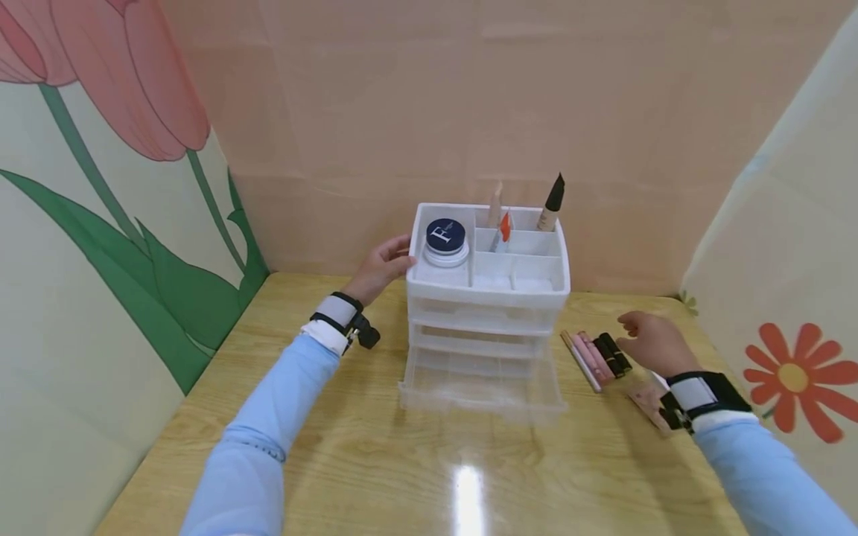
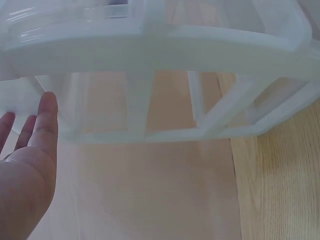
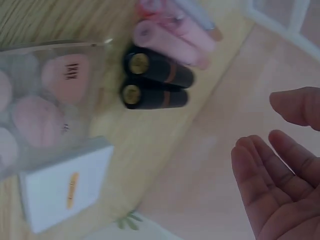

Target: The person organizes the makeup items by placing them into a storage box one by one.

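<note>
Your left hand (image 1: 383, 266) rests open-fingered against the white plastic three-drawer organiser (image 1: 487, 313), holding nothing. Your right hand (image 1: 652, 342) hovers relaxed and empty over two black lipstick tubes (image 1: 613, 354) and two pink tubes (image 1: 593, 359) on the wooden bench (image 1: 375, 461).

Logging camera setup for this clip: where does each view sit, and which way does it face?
Head: worn on the head, looking forward and down at the organizer, both sleeves, left hand, right hand.
Left wrist: beside the organizer's wall; palm and fingers show.
Right wrist: over two black lipsticks and the sponge box.
Head and right wrist share the lipsticks.
</note>
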